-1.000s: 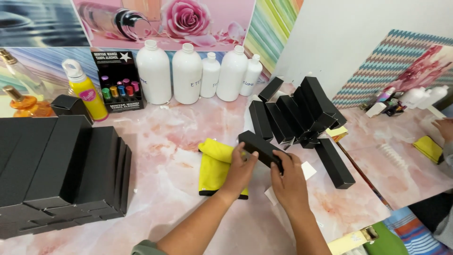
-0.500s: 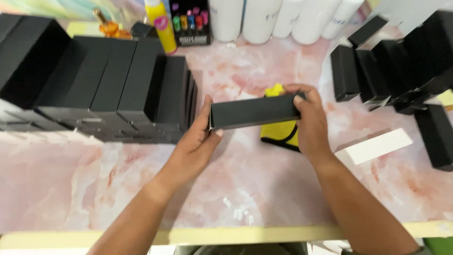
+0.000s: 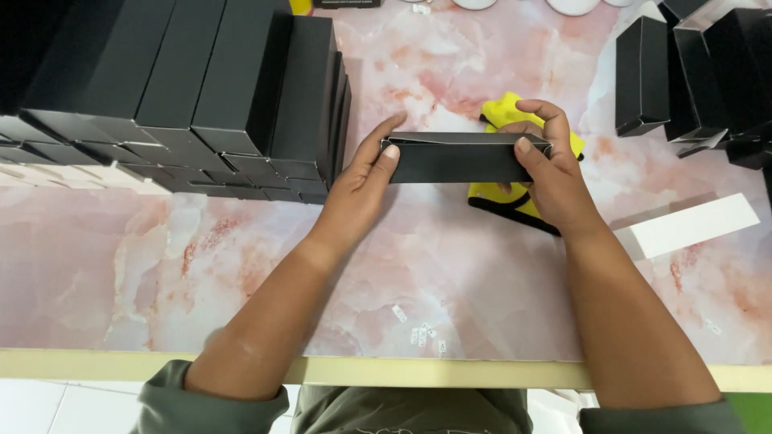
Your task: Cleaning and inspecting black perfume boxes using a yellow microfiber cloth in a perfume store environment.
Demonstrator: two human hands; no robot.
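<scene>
I hold a long black cardboard box (image 3: pixel 460 157) level over the pink marble table (image 3: pixel 450 265), one hand at each end. My left hand (image 3: pixel 363 186) grips its left end with thumb on the front face and fingers behind. My right hand (image 3: pixel 548 167) pinches the right end, thumb on the corner, fingers curled over the top. A yellow cloth with a black edge (image 3: pixel 503 198) lies on the table directly under the box and my right hand.
A big stack of black boxes (image 3: pixel 177 88) fills the upper left, close to my left hand. More black boxes (image 3: pixel 691 72) stand upright at the upper right. A flat white box piece (image 3: pixel 690 225) lies right of my right wrist. The table's yellow front edge (image 3: pixel 386 371) runs along the bottom.
The view has tilted down and closer to the table. The black box, first lifted near the right-hand boxes, is now held level in both hands beside the left stack.
</scene>
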